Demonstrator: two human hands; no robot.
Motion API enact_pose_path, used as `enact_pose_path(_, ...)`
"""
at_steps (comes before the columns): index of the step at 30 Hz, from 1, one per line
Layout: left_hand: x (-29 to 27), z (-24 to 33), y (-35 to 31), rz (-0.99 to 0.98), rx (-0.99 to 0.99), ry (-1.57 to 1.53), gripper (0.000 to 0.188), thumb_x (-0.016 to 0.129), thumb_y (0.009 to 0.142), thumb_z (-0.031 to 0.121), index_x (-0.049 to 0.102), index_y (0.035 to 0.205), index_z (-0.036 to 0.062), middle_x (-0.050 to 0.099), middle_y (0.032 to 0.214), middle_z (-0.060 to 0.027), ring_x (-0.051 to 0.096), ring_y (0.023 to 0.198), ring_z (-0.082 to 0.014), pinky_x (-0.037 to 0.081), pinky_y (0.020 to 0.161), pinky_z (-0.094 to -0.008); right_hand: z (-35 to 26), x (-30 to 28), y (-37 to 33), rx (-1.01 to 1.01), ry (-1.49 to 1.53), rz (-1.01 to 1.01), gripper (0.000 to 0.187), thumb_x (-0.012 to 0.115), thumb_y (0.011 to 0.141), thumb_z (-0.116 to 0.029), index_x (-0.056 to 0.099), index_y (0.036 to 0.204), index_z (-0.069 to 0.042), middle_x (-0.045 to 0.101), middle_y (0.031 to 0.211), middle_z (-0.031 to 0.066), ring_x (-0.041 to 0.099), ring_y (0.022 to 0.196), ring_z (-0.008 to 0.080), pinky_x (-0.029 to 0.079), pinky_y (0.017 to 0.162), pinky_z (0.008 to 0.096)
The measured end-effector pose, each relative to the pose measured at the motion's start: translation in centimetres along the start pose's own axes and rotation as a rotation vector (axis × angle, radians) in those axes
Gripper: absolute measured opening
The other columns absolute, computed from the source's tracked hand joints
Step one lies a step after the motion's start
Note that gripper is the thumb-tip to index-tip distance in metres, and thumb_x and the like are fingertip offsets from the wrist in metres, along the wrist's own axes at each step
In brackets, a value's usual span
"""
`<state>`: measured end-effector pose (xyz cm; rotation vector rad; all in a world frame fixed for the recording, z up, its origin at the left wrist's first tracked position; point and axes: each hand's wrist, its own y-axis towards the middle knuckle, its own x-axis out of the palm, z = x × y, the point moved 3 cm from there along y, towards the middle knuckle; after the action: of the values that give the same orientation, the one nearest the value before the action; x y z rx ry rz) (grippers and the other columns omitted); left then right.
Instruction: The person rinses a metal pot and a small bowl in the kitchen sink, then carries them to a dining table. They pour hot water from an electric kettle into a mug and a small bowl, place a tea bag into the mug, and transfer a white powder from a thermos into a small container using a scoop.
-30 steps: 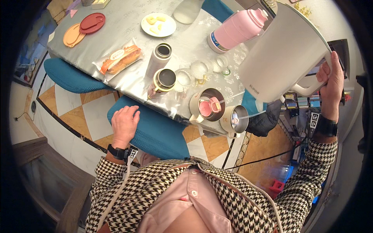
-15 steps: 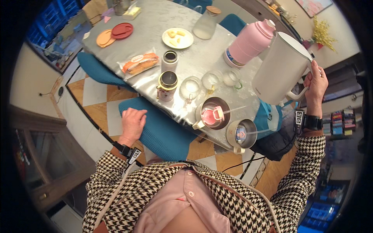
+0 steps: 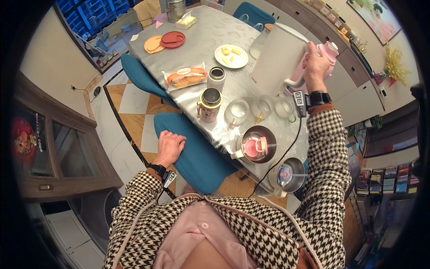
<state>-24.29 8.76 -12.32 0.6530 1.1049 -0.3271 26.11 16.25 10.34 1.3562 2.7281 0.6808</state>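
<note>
My right hand (image 3: 317,67) is closed round the handle of a tall white kettle (image 3: 275,58), lifted over the far right of the table. Behind it a pink vacuum flask (image 3: 330,53) and a glass carafe are mostly hidden. Nearer me stand glass cups (image 3: 262,108) with handles, and two steel mugs: one (image 3: 271,154) has a pink lid with a straw in it, the other (image 3: 295,179) a blue-and-white lid. To their left are two open insulated bottles, a patterned one (image 3: 209,107) and a white one (image 3: 216,78). My left hand (image 3: 171,147), empty with loosely bent fingers, is at the blue chair back (image 3: 192,157).
Packaged bread (image 3: 186,77) lies near the table's left edge. Beyond are a plate (image 3: 242,62) with pale food pieces, red and orange lids (image 3: 172,40), a tissue pack (image 3: 186,21) and a metal pot (image 3: 175,10). Another blue chair (image 3: 143,78) stands at the left side.
My right hand has carried the kettle leftward and farther over the table, now in front of the pink flask and carafe. The view has shifted; my left hand remains by the chair back.
</note>
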Motion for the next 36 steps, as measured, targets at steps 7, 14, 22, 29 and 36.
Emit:
enact_pose_path(7,-0.1,0.3,0.4,0.031,-0.024,-0.010,0.006,0.071,0.080,0.015,0.076,0.083,0.0128,0.068,0.075,-0.0048,0.062,0.079,-0.0237,0.043,0.092,-0.0379,7.4,3.0,2.6,-0.118,-0.489,0.146,0.052,0.078,0.080,-0.044,0.071,0.094,0.005,0.073,0.086,0.0201,0.070,0.084,0.0292,0.054,0.079,0.0406)
enact_pose_path(14,-0.2,0.2,0.8,0.037,-0.049,-0.005,0.005,0.071,0.080,0.014,0.076,0.081,0.0125,0.068,0.074,-0.0047,0.062,0.079,-0.0236,0.043,0.091,-0.0377,11.7,4.4,1.7,-0.081,-0.597,0.238,0.056,0.074,0.081,-0.045,0.068,0.104,0.006,0.071,0.099,0.0243,0.069,0.088,0.0367,0.053,0.082,0.0440)
enact_pose_path(22,-0.2,-0.5,1.1,0.018,-0.055,-0.015,0.005,0.071,0.080,0.014,0.075,0.080,0.0125,0.068,0.075,-0.0045,0.062,0.078,-0.0235,0.043,0.091,-0.0376,12.6,7.1,-2.1,0.155,-0.301,0.101,0.045,0.071,0.092,-0.026,0.050,0.117,0.004,0.066,0.084,0.0170,0.066,0.066,0.0240,0.054,0.062,0.0370)
enact_pose_path(29,-0.2,-1.1,0.4,0.053,-0.034,-0.058,0.005,0.070,0.080,0.015,0.075,0.081,0.0135,0.067,0.074,-0.0040,0.061,0.079,-0.0235,0.043,0.090,-0.0382,10.9,9.7,-8.2,0.271,-0.184,-0.054,0.043,0.068,0.092,-0.013,0.035,0.115,0.000,0.063,0.083,0.0149,0.065,0.064,0.0219,0.053,0.061,0.0349)
enact_pose_path(36,-0.1,-3.4,-0.8,0.085,0.022,-0.107,0.003,0.070,0.079,0.015,0.073,0.081,0.0150,0.064,0.074,-0.0026,0.060,0.079,-0.0235,0.043,0.088,-0.0397,14.4,10.3,-11.4,0.272,-0.374,-0.123,0.047,0.077,0.085,-0.021,0.045,0.111,0.003,0.065,0.096,0.0175,0.065,0.081,0.0211,0.052,0.071,0.0331)
